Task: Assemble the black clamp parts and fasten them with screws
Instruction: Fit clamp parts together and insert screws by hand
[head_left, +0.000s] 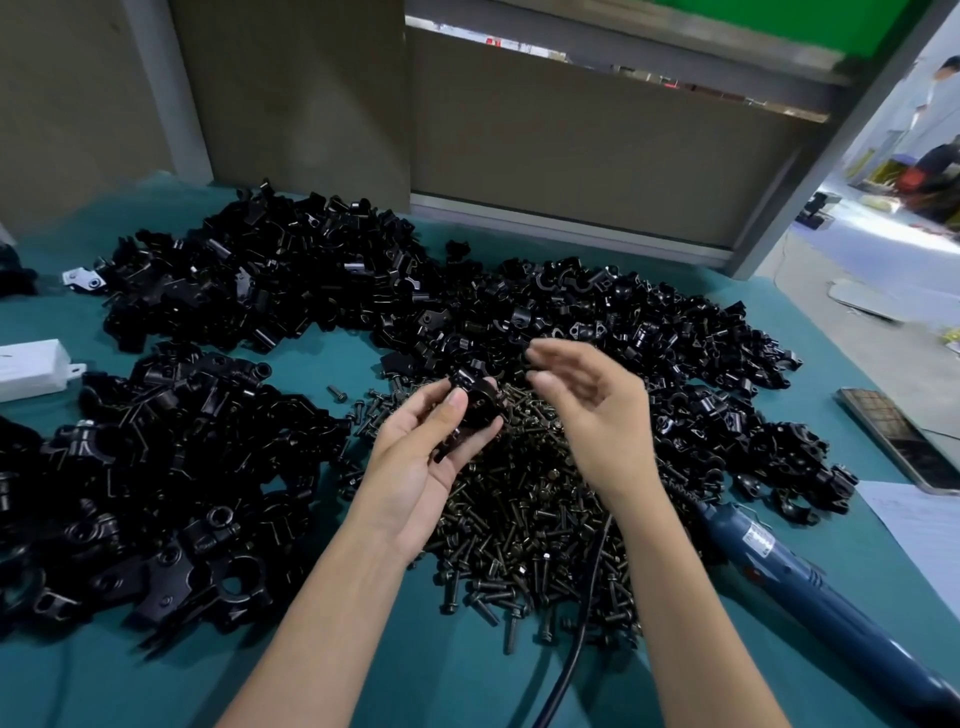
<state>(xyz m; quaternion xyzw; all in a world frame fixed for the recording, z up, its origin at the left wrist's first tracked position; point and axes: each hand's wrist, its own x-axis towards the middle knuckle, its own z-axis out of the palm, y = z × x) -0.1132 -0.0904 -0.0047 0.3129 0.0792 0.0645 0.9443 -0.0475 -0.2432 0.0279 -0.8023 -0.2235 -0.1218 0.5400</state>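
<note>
Gripping a glossy black clamp part (475, 410) above a heap of dull bronze-toned screws (535, 514), the left hand (415, 467) curls round it; the right hand (592, 415) hovers beside, fingers loosely bent, holding nothing.

Only two arms and their grips are in view. The left forearm (311, 623) and the right forearm (691, 597) are bare along all their visible length, down to the bottom edge of the view. Both are slim and smooth, and they narrow toward the wrists. The left grip (410, 467) and the right grip (597, 410) are bare hands with long, slender fingers. The left thumb (451, 409) has a short, plain nail with a pale tip. The other nails are too blurred or too turned away to tell.
</note>
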